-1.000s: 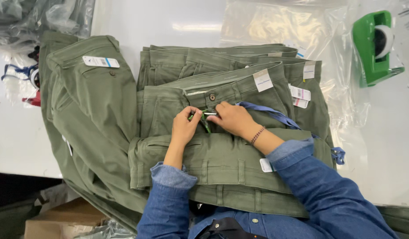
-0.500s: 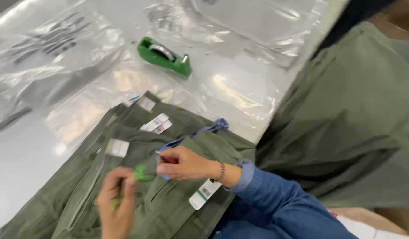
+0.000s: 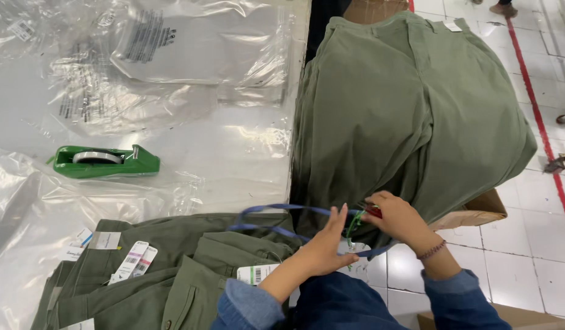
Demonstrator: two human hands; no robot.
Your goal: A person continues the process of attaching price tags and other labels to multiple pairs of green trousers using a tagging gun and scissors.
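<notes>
Olive-green trousers [image 3: 411, 116] hang in a thick stack over a cardboard box [image 3: 478, 211] at the right of the frame. At lower centre the right hand [image 3: 398, 217] is pinched shut on a small red tool [image 3: 374, 211], beside a green tag [image 3: 354, 221]. The left hand [image 3: 324, 247] lies half open, fingers stretched toward that tag, touching a blue strap [image 3: 276, 211]. More folded trousers [image 3: 178, 275] sit lower left on a white table [image 3: 233, 159] strewn with clear plastic bags [image 3: 142, 61] and a green tape dispenser [image 3: 105, 162]. White floor tiles [image 3: 521, 269] show at right.
</notes>
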